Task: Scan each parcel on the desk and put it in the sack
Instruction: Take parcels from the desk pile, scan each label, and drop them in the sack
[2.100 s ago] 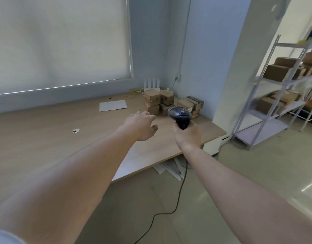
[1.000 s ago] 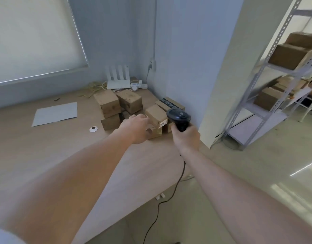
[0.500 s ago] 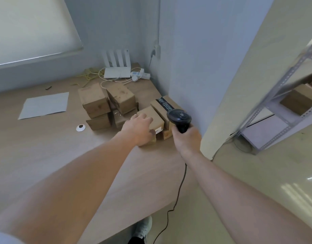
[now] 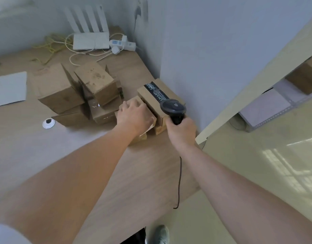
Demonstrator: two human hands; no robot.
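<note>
Desk corner: approx 7 parcels in 2 clusters. L hand lies fingers-down atop one parcel, grip unclear; R hand fisted round scanner.

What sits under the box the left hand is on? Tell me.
The left hand covers most of the small box. Under it, a corner of another cardboard box shows, resting on the desk. The rest is hidden by the hand and forearm.

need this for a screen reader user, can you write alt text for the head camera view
A person's left hand rests on a small cardboard parcel among stacked parcels on a wooden desk, while the right hand grips a black corded barcode scanner. A white router sits in the corner.
</note>
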